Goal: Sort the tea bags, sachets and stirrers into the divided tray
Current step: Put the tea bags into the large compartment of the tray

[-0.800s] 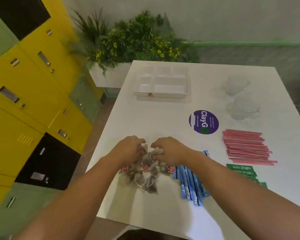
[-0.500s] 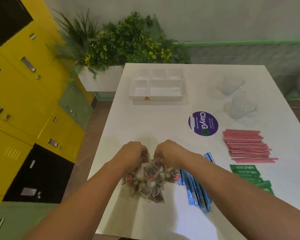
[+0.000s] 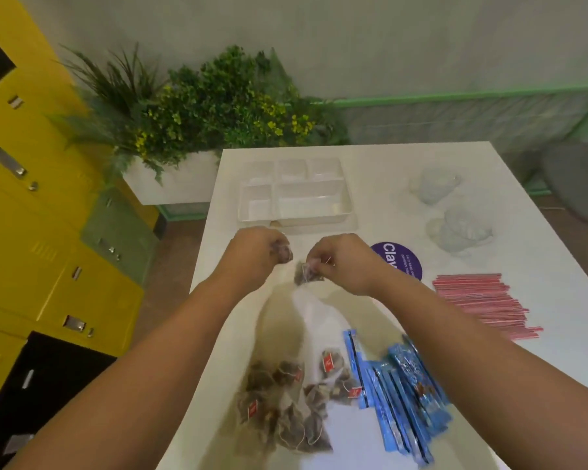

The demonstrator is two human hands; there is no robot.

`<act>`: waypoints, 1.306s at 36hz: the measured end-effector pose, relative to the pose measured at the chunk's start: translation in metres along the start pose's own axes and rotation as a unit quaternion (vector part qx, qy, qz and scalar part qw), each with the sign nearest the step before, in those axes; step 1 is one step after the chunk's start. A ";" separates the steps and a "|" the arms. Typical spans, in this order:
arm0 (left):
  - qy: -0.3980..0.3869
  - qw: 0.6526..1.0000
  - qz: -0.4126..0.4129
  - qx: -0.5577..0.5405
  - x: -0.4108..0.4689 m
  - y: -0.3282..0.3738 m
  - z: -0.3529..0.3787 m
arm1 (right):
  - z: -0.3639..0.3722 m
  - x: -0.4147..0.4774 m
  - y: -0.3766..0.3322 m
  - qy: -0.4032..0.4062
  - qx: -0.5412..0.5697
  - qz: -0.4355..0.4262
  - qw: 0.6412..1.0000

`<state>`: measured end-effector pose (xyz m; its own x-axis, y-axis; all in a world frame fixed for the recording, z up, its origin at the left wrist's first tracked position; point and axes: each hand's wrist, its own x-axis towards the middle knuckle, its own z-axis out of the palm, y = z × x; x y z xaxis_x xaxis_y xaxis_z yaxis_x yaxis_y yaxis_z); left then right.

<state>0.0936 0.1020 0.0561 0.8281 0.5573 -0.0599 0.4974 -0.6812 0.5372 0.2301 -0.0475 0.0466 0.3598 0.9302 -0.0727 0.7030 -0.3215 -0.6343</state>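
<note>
The white table [image 3: 380, 171] is carrying the divided tray [image 3: 306, 221] at its far side, just beyond the raised hands. The left hand [image 3: 255, 256] is clutching a tea bag [image 3: 283, 253] and the right hand [image 3: 345, 262] is pinching another tea bag [image 3: 305, 277], while the tea bag pile [image 3: 285, 405] is lying nearer, beside blue sachets [image 3: 401, 395], with red stirrers [image 3: 482, 303] to the right. A purple sticker [image 3: 406, 264] is showing "Clay".

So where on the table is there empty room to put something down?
Bare patches: between the divided tray and the glass cups; in the middle, between tray and tea bag pile, under the left hand and right hand. Crowded: the near right, with blue sachets and red stirrers.
</note>
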 end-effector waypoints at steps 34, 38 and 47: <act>-0.037 0.961 -0.030 0.273 0.185 -0.010 0.049 | 0.002 0.200 0.068 0.023 -0.188 0.144 0.971; 0.005 0.967 -0.020 0.252 0.179 -0.003 0.040 | -0.001 0.188 0.058 0.045 -0.133 0.145 0.979; 0.116 0.980 0.003 0.159 0.118 0.002 0.007 | -0.025 0.134 0.018 0.102 -0.102 0.079 0.986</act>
<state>0.1941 0.1624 0.0440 0.7683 0.6208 0.1559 0.5788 -0.7779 0.2447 0.3059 0.0667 0.0444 0.5757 0.8176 0.0118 0.7302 -0.5076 -0.4573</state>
